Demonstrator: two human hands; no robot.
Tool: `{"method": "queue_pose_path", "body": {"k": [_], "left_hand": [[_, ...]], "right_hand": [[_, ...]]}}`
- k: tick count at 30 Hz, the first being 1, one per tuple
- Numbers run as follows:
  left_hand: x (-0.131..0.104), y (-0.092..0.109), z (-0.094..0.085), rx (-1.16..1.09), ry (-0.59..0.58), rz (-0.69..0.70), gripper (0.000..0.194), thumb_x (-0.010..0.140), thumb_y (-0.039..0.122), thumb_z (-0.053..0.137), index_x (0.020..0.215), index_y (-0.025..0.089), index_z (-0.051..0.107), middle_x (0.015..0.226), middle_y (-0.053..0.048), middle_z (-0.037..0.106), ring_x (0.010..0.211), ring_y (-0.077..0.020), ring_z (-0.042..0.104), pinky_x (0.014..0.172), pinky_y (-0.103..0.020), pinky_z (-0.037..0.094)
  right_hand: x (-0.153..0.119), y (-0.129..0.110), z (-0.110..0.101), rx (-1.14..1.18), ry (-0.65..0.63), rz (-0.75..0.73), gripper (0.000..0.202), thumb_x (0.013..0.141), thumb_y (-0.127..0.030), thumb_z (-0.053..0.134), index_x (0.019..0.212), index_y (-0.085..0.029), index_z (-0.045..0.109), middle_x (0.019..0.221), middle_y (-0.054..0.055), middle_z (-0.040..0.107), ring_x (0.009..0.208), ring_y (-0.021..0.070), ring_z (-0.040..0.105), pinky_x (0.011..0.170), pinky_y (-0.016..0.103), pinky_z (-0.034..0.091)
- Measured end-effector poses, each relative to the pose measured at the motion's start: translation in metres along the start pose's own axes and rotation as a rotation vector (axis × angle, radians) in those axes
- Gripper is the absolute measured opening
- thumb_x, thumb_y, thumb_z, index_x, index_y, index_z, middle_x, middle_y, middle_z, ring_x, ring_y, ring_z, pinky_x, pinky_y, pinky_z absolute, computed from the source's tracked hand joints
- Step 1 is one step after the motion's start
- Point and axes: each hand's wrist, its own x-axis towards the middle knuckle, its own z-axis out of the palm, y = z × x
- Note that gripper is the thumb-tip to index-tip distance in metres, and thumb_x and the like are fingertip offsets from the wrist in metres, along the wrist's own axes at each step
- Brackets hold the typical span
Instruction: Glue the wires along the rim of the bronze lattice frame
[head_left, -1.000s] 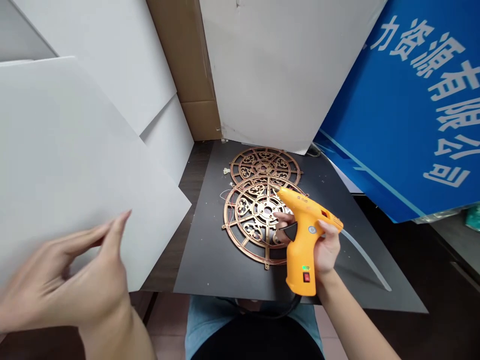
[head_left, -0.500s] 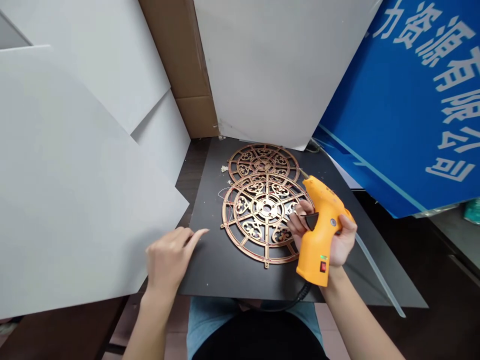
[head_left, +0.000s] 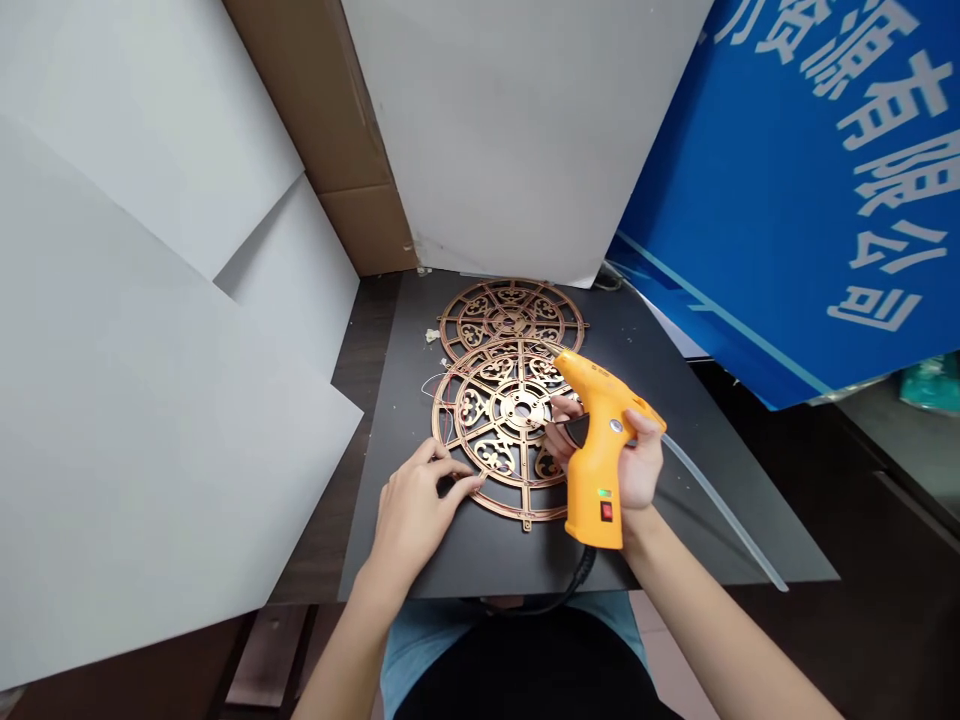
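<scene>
A round openwork wooden disc with thin wires on it lies on a dark board, overlapping a second similar disc behind it. My left hand is at the front disc's lower left rim, thumb and fingers closing on the edge. In my right hand is a yellow glue gun, fingers wrapped round its grip and trigger. Its nozzle points up and left over the area where the discs overlap. A clear glue stick sticks out of its back.
The dark board lies on a dark wooden table. White panels lean at the left, another white panel and brown cardboard stand behind. A blue sign leans at the right. Small white scraps lie beside the discs.
My left hand has moved right onto the front disc's rim. The glue gun in my right hand has shifted left, with its nozzle now over the discs. The view has shifted slightly.
</scene>
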Motion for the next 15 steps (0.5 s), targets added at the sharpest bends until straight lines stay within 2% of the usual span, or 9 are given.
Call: {"method": "queue_pose_path", "body": {"k": [6, 11, 15], "left_hand": [[-0.001, 0.012, 0.003, -0.029, -0.077, -0.224, 0.01, 0.081, 0.037, 0.07, 0.074, 0.031, 0.075, 0.086, 0.004, 0.062, 0.076, -0.0153, 0.059, 0.059, -0.027, 0.034], [-0.001, 0.014, 0.01, -0.08, -0.058, -0.222, 0.02, 0.084, 0.031, 0.065, 0.064, 0.025, 0.067, 0.08, 0.003, 0.059, 0.075, -0.0156, 0.055, 0.061, -0.028, 0.031], [-0.002, 0.012, 0.014, -0.176, -0.012, -0.191, 0.022, 0.086, 0.029, 0.06, 0.065, 0.022, 0.059, 0.076, 0.002, 0.055, 0.072, -0.0144, 0.052, 0.064, -0.027, 0.034]], "right_hand": [[0.002, 0.003, 0.0, 0.068, 0.105, 0.062, 0.046, 0.075, -0.045, 0.048, 0.109, -0.019, 0.063, 0.079, 0.004, 0.069, 0.056, 0.0186, 0.056, 0.059, 0.037, 0.057], [0.002, 0.005, 0.001, 0.062, 0.089, 0.048, 0.046, 0.075, -0.045, 0.049, 0.109, -0.019, 0.064, 0.085, 0.007, 0.073, 0.065, 0.022, 0.064, 0.061, 0.038, 0.058], [0.003, 0.006, 0.001, 0.058, 0.099, 0.04, 0.047, 0.075, -0.043, 0.051, 0.113, -0.019, 0.063, 0.086, 0.007, 0.075, 0.079, 0.0268, 0.069, 0.067, 0.042, 0.06]]}}
